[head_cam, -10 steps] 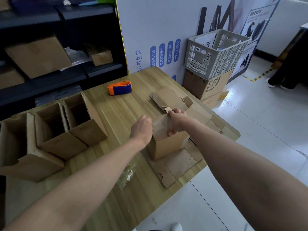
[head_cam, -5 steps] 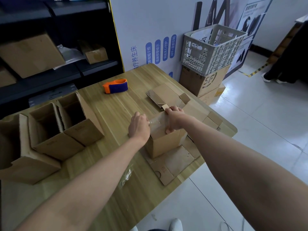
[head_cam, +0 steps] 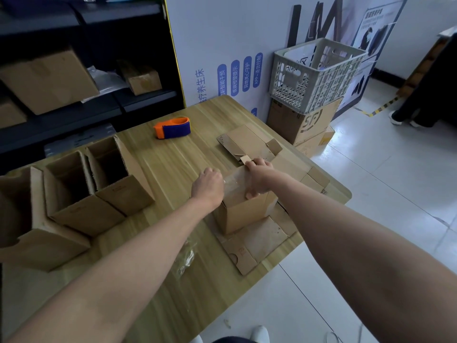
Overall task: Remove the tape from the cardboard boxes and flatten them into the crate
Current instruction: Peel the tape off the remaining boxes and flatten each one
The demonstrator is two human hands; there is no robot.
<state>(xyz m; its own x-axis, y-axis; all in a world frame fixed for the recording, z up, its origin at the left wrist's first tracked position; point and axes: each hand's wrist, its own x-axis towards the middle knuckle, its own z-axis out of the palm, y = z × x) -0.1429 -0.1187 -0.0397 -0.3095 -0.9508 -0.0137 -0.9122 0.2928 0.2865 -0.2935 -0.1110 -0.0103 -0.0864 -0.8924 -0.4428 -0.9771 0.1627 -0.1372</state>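
Observation:
A small taped cardboard box (head_cam: 243,214) stands on flattened cardboard (head_cam: 257,241) near the table's right edge. Clear tape (head_cam: 235,184) runs across its top. My left hand (head_cam: 207,186) presses against the box's left top edge, fingers curled at the tape. My right hand (head_cam: 258,178) grips the top's far right side, thumb on the tape. More flattened boxes (head_cam: 247,142) lie behind it. The grey plastic crate (head_cam: 314,73) sits on stacked boxes on the floor beyond the table.
Three open cardboard boxes (head_cam: 99,184) lie on their sides at the table's left. An orange and blue tape dispenser (head_cam: 173,125) rests at the back. Crumpled clear tape (head_cam: 185,258) lies near my left forearm. Dark shelves with boxes (head_cam: 47,80) stand behind.
My left hand has closed in against the box's left edge at the tape. The right hand keeps its grip on the top. The view has shifted slightly.

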